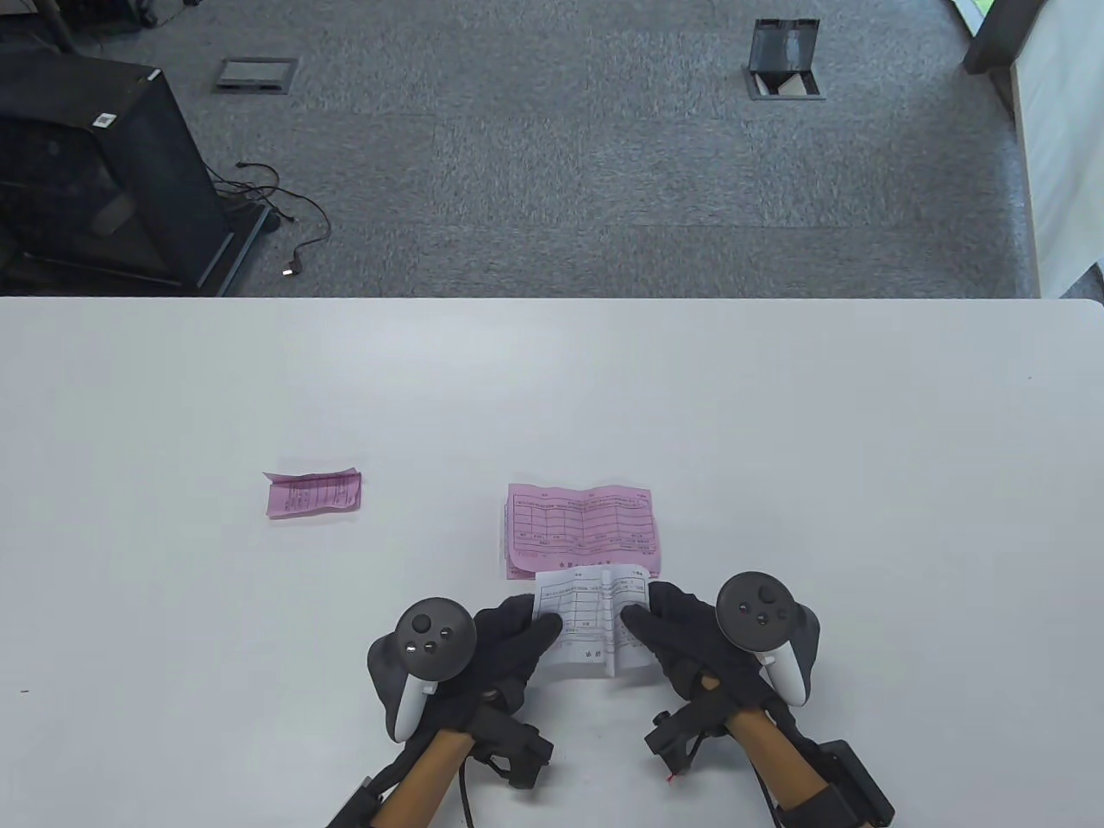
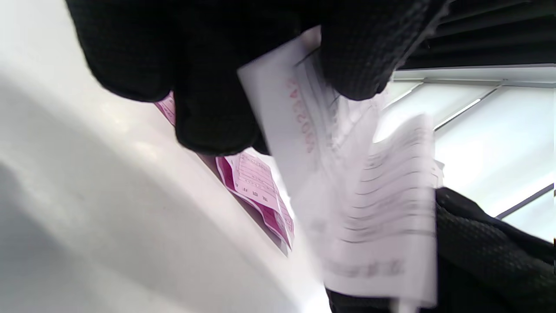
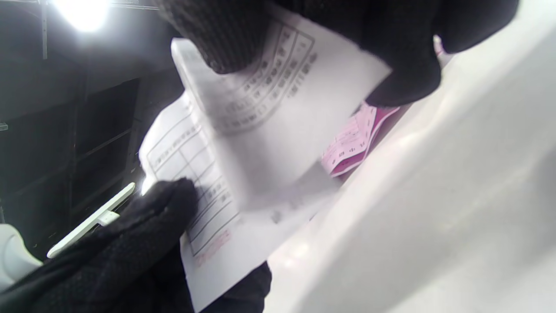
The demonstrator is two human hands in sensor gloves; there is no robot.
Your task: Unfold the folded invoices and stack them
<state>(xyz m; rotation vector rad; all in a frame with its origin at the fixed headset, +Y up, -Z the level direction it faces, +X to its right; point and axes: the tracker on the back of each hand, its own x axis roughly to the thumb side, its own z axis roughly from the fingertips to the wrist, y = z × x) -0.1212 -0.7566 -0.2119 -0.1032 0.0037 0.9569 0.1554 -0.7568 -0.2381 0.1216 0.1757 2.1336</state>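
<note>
A white invoice (image 1: 592, 619), partly unfolded with a crease down its middle, is held above the table near the front edge. My left hand (image 1: 517, 630) grips its left side and my right hand (image 1: 668, 630) grips its right side. The wrist views show the same white invoice (image 2: 369, 204) (image 3: 260, 130) pinched between gloved fingers. Just beyond it lies a stack of unfolded pink invoices (image 1: 580, 528), also seen in the left wrist view (image 2: 260, 191) and the right wrist view (image 3: 352, 143). A folded pink invoice (image 1: 312, 494) lies alone to the left.
The white table (image 1: 776, 431) spreads wide around the papers, its far edge meeting grey carpet. A black cabinet (image 1: 95, 172) with cables stands on the floor at far left.
</note>
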